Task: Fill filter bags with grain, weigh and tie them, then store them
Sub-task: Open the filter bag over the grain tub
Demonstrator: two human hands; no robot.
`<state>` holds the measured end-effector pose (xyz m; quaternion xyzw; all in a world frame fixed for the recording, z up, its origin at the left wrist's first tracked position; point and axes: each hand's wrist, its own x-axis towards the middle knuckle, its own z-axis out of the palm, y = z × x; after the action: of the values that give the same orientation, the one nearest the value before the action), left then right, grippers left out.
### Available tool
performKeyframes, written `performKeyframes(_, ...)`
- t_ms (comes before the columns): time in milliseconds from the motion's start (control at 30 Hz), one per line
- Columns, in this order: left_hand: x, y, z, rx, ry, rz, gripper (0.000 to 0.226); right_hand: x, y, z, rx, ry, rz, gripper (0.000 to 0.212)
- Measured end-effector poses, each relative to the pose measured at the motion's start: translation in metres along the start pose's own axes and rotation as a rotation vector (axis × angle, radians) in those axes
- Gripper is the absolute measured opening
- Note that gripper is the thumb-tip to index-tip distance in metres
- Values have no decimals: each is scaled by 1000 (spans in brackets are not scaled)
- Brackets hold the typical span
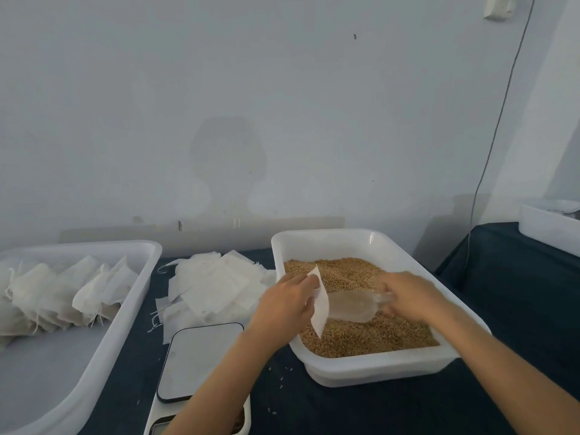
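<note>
A white tray (370,365) at the right holds brown grain (361,337). Over it my left hand (284,304) pinches an empty white filter bag (320,304) by its edge, mouth turned to the right. My right hand (411,296) grips the handle of a clear plastic scoop (353,306), whose front end meets the bag's opening just above the grain. A pile of flat empty filter bags (213,287) lies on the dark cloth behind a white scale (201,359).
A large white tray (103,337) at the left holds several filled, tied bags (62,296). A few stray grains lie on the dark tablecloth (314,403) by the scale. Another white bin (549,227) stands on a separate table at the far right; a cable hangs down the wall.
</note>
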<state>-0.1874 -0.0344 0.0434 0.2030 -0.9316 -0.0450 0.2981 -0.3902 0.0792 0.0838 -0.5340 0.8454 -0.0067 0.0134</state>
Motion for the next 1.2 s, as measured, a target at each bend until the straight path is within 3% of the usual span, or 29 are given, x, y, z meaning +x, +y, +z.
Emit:
performKeyframes(133, 4, -6, -3, 36, 71, -32, 14, -4, 7, -15, -104, 31, -33, 21)
performKeyframes(333, 11, -5, 1, 133, 4, -39, 19, -3, -11, 17, 70, 2, -140, 12)
performKeyframes(567, 13, -12, -1, 198, -32, -59, 36, -8, 5, 20, 205, -85, -120, 22)
performKeyframes(733, 14, -17, -3, 216, -15, -51, 37, -14, 24, -11, -74, 110, -67, 13)
performKeyframes(833, 14, -14, -1, 216, -21, -49, 35, -13, 15, -11, -195, 105, -104, 12)
performKeyframes(1067, 22, -9, 2, 261, -98, 15, 43, -12, 17, 18, 180, -15, -121, 13)
performKeyframes(1200, 27, -16, -1, 265, -133, 75, 31, -19, 36, 8, 390, -105, -110, 17)
